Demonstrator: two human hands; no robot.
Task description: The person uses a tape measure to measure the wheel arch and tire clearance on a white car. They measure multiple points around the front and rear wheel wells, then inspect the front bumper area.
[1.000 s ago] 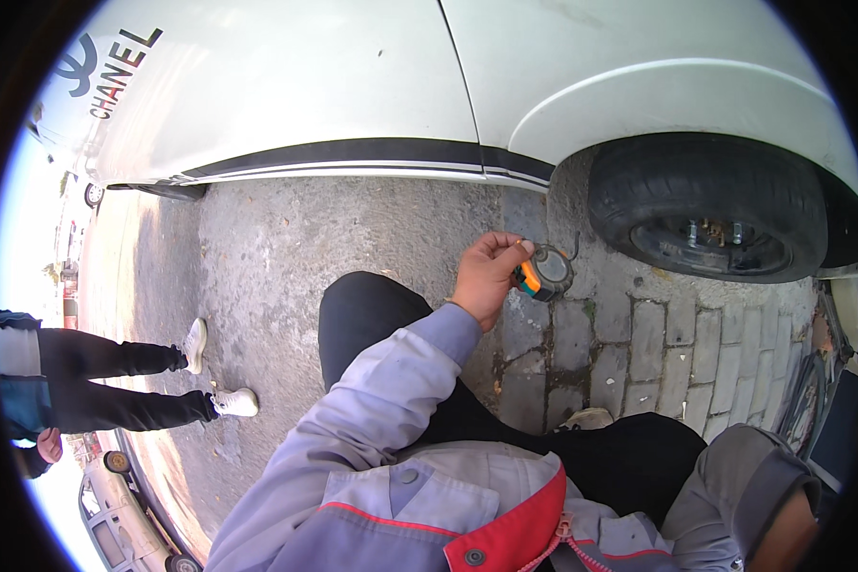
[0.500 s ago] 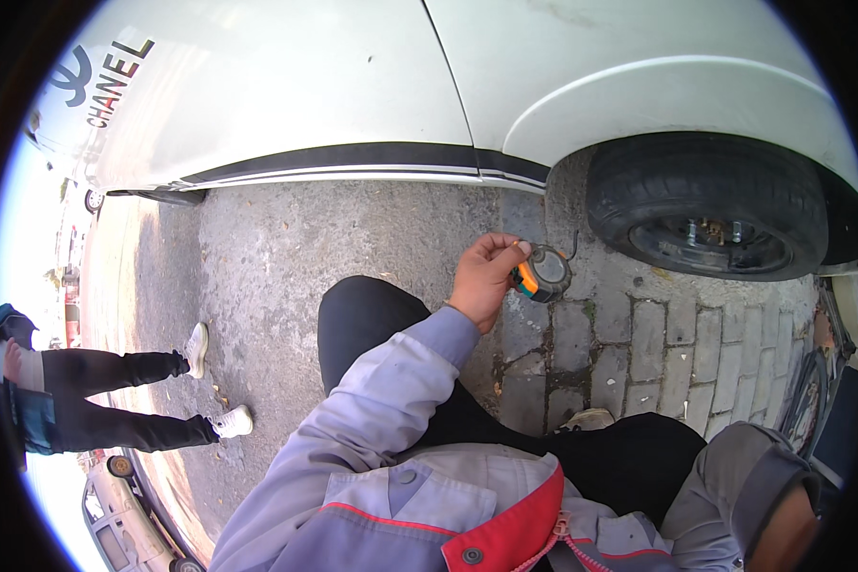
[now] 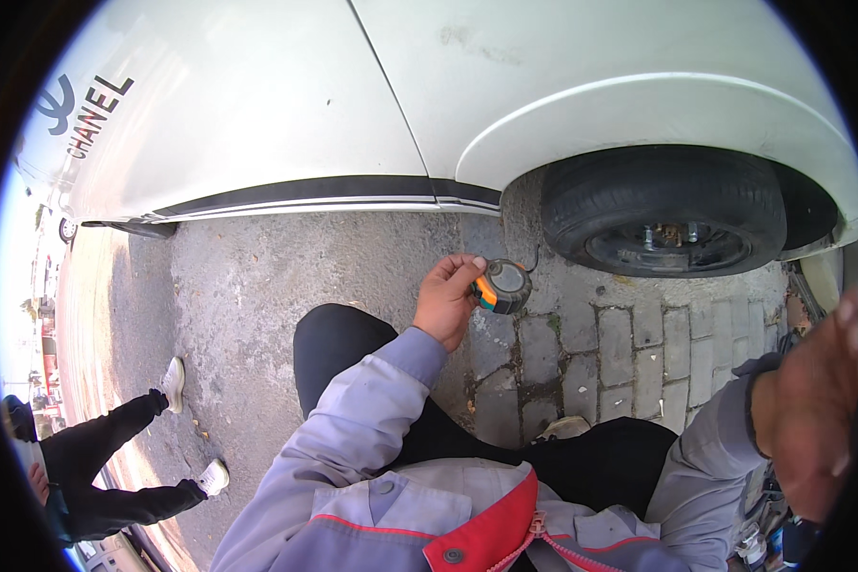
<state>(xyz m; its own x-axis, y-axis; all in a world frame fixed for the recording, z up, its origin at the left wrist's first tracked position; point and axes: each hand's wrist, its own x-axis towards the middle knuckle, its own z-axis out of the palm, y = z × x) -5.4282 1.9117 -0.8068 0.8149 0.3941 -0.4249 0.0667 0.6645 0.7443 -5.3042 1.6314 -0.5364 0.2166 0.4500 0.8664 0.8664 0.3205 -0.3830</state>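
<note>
My left hand point(image 3: 445, 299) is closed around one side of a round tape measure point(image 3: 507, 283), dark grey with an orange and teal edge. It is held above the ground, in front of the car wheel, and a thin dark strap or cord shows at its far side. Near the right rim, my right hand point(image 3: 810, 419) is raised, away from the tape measure. Its fingers are blurred and partly lost in the dark border. Beyond the tape measure stands a black tyre point(image 3: 667, 205) on a dark steel wheel, under the white car's arch.
The white car body point(image 3: 286, 105) spans the far side. Grey paving bricks point(image 3: 615, 348) adjoin rough concrete point(image 3: 248, 276). At left stands a person in dark trousers point(image 3: 114, 434) and white shoes. Mixed items point(image 3: 758, 539) lie at the lower right.
My right hand has risen from the lower right corner along the right rim. The view has shifted, so the wheel and tape measure appear further left. My left hand keeps its grip.
</note>
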